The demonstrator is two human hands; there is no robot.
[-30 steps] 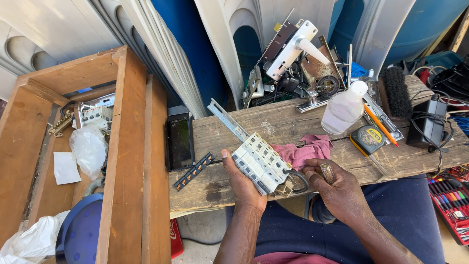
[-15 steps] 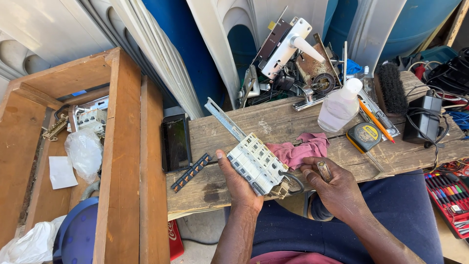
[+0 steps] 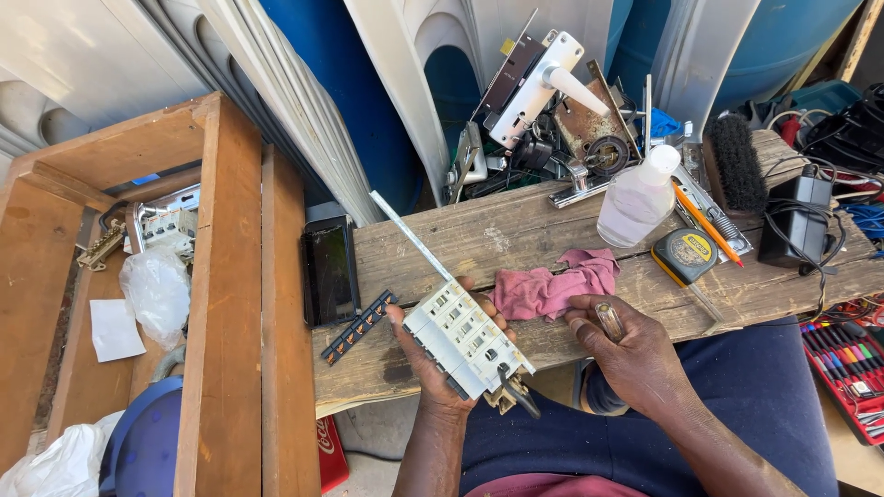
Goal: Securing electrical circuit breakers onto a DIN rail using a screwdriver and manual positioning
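Fingers [image 3: 402,317] of the left hand [image 3: 440,373] wrap under and around a white multi-pole breaker block [image 3: 465,338], holding it tilted with its switch face up, probably so the row of terminals can be looked at from above. It hangs just over the near edge of the wooden surface [image 3: 516,230], above the person's lap. The right hand [image 3: 626,354] is closed narrowly on a small brownish metal part [image 3: 609,320], pinched upright beside the crumpled pink rag [image 3: 551,287], which lies within easy reach for wiping. A black comb-like busbar strip [image 3: 357,327] lies just left of the block. Compared with a second ago, both hands and the block sit in much the same place; only the view has shifted slightly.
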